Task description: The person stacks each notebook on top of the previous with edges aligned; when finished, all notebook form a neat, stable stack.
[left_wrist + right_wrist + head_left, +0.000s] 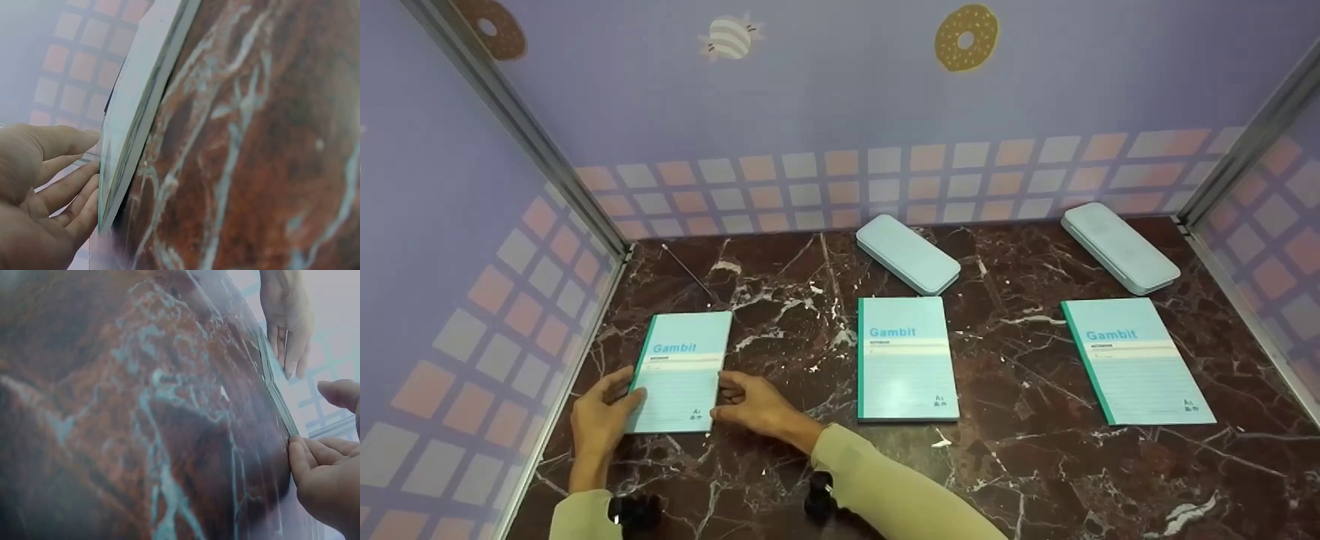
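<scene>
A pale blue Gambit notebook [682,382] with a green spine lies flat on the left part of the marble table. At its left edge is my left hand [601,411], thumb by the cover's lower left. My right hand [757,405] touches the opposite edge with its fingers. Extended left fingers [73,197] meet the notebook's side [140,107] in the left wrist view. The right wrist view has my right fingers [315,458] against the page edge [275,394], while the thumb [340,392] stands apart from it.
Two similar notebooks, a middle one [907,375] and a right one [1140,375], lie in the same row. Behind them are two pale blue cases [909,253] [1121,247]. A thin dark stick [686,268] lies at the back left. Patterned walls [840,97] enclose the table.
</scene>
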Motion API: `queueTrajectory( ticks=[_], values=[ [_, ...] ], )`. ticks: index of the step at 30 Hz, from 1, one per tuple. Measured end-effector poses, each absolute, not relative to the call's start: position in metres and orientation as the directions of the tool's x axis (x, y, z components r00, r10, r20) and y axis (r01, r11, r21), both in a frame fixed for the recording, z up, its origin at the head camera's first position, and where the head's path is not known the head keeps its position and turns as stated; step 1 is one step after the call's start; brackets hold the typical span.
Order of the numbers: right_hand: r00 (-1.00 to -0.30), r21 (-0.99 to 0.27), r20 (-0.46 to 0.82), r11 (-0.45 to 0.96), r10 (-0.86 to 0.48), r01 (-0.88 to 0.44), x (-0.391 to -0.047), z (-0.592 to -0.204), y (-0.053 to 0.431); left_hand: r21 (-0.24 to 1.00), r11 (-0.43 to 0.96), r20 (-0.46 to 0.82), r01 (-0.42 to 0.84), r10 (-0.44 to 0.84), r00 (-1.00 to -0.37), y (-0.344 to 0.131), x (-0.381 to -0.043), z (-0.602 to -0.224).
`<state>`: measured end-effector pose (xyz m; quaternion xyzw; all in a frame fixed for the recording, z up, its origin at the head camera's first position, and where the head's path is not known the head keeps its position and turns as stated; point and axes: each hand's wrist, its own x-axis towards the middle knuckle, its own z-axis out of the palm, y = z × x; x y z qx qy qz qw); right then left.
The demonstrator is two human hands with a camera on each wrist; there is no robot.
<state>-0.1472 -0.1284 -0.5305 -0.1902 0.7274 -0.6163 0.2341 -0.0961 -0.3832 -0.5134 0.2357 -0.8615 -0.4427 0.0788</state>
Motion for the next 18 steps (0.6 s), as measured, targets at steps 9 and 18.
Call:
queueTrajectory(
  ticks=[9,18],
  values=[
    [-0.839,-0.996,-0.083,0.067,-0.537,0.056,-0.151,-0.538,-0.126,0.803,0.457,-0.085,-0.383,-0.549,-0.832,-0.386,-0.092,-0.511],
    [-0.864,-1.000,-0.027,0.028,-0.502,0.015,-0.153,-0.544,-0.122,0.882,0.285,-0.209,-0.376,-0.479,-0.853,-0.397,-0.082,-0.504]
  ],
)
